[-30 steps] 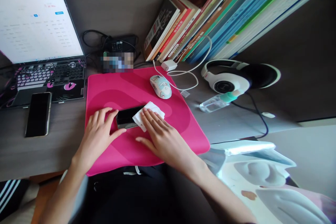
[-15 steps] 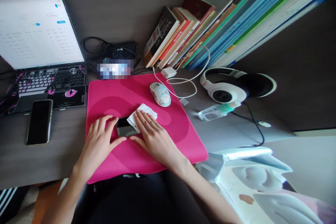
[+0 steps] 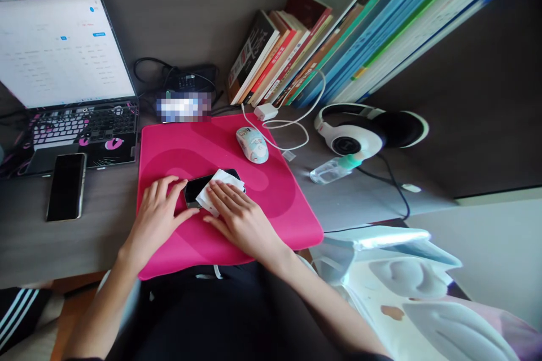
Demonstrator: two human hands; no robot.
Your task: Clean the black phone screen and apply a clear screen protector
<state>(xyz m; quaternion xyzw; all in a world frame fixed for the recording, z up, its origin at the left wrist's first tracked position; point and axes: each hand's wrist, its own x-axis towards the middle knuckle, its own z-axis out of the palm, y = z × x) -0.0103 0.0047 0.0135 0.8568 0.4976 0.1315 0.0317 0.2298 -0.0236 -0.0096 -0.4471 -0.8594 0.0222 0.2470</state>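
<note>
A smartphone (image 3: 195, 188) with a dark screen lies flat on the pink desk mat (image 3: 169, 144). My left hand (image 3: 156, 214) holds its left end between thumb and forefinger. Over the phone's middle and right part is a folded white tissue (image 3: 229, 178), which hides much of the screen. My right hand (image 3: 241, 220) presses the tissue onto the phone, its fingers extended and close together on top. The underside of that hand is hidden.
A second phone (image 3: 66, 187) lies left, before an open laptop (image 3: 80, 51). A patterned mouse (image 3: 252, 145) sits on the mat. A white charger with cable (image 3: 266, 111), headphones (image 3: 354, 138), a clear bottle (image 3: 330, 171) and leaning books (image 3: 292, 45) are to the right.
My right hand and the tissue have slid slightly left along the phone, uncovering its upper right corner. The left hand stays at the phone's left end. The whole view has shifted a little.
</note>
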